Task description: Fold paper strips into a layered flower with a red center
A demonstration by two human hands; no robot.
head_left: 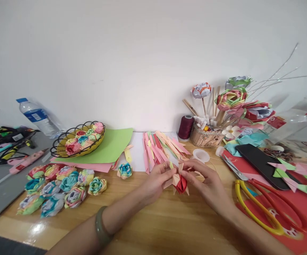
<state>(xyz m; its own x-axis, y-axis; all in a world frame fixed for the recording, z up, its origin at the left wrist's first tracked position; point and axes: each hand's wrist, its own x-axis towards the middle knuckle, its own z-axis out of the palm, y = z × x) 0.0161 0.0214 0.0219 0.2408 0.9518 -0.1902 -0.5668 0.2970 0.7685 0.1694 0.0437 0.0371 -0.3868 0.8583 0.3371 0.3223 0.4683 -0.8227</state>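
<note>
Between my two hands is a partly folded paper flower [180, 184], red in its middle with pale peach pointed pieces around it. My left hand [160, 179] pinches its left side between thumb and fingers. On the other side, my right hand [201, 177] grips a peach paper tip with thumb and forefinger. Just behind the hands, folded paper strips [155, 148] in pink, red, peach and green lie fanned out on white paper [136, 152]. A small blue and cream paper flower [125, 170] sits to the left.
Several paper flowers [69, 181] and a yellow basket [60, 147] of more stand left, near a water bottle [38, 115] and a pink glue gun [27, 162]. Right are maroon thread [185, 127], a flower holder [206, 138], scissors [259, 216] and a black phone [262, 164].
</note>
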